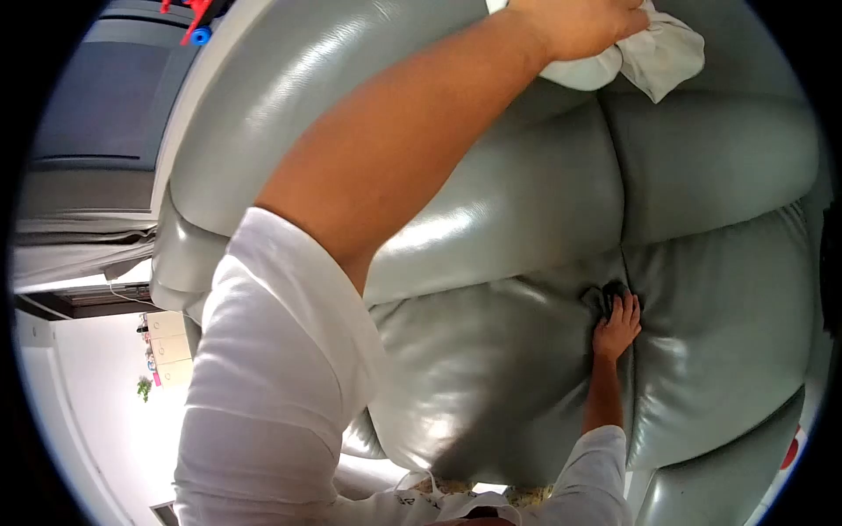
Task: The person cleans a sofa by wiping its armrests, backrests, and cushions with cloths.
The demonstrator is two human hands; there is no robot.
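My left hand (pixel 583 24) is at the top of the view, closed on a white cloth (pixel 671 54). The cloth hangs in folds against the upper backrest of a grey-green leather sofa (pixel 526 188). Lower down on the right, my right hand (pixel 617 328) rests on the sofa seat beside the seam between two cushions. Its fingers are slightly apart, over a small dark patch whose nature I cannot make out. The leather is creased around these fingers.
A sofa armrest (pixel 719 465) lies at the lower right. On the left are a grey curtain (pixel 79 250), a pale cabinet (pixel 168 349) and a green plant (pixel 144 387). Something red and blue (pixel 200 35) shows at the upper left.
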